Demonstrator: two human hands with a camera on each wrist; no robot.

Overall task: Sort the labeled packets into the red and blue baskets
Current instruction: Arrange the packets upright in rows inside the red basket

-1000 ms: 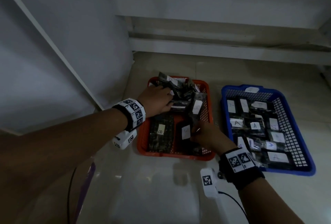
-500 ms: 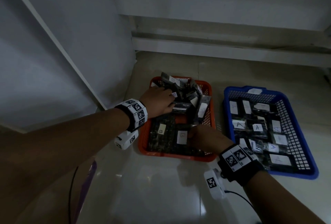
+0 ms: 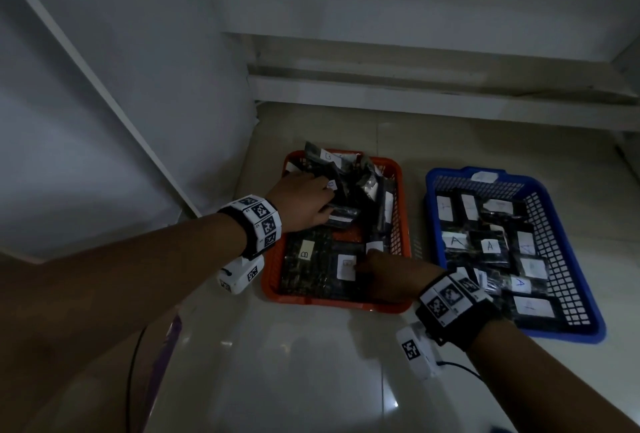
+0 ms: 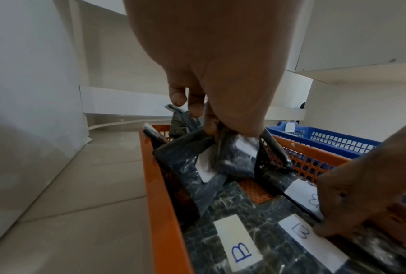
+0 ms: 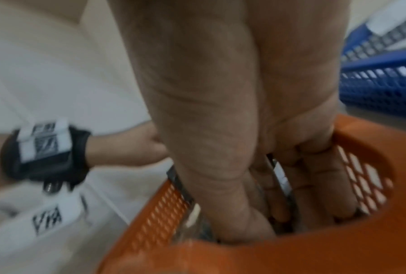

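Red basket [image 3: 398, 176] holds both hands. Left hand [image 3: 301, 197] is at the far end, fingers pinching 1 upright packet [image 4: 230, 157] in the leaning pile — its long axis runs up toward the palm. Right hand [image 3: 388, 277] is at the near end, fingers curled into the flat B packets [image 3: 313, 270]; what it holds cannot be told. Blue basket [image 3: 585, 294], with A packets, sits beside the right hand. Left wrist view shows the pinch — head view hides it.

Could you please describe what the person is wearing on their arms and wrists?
Both forearms are bare, no sleeves. Each wrist has a black strap carrying white square-patterned marker tiles, with a white tagged camera unit beneath. A thin black cable leaves the right one.
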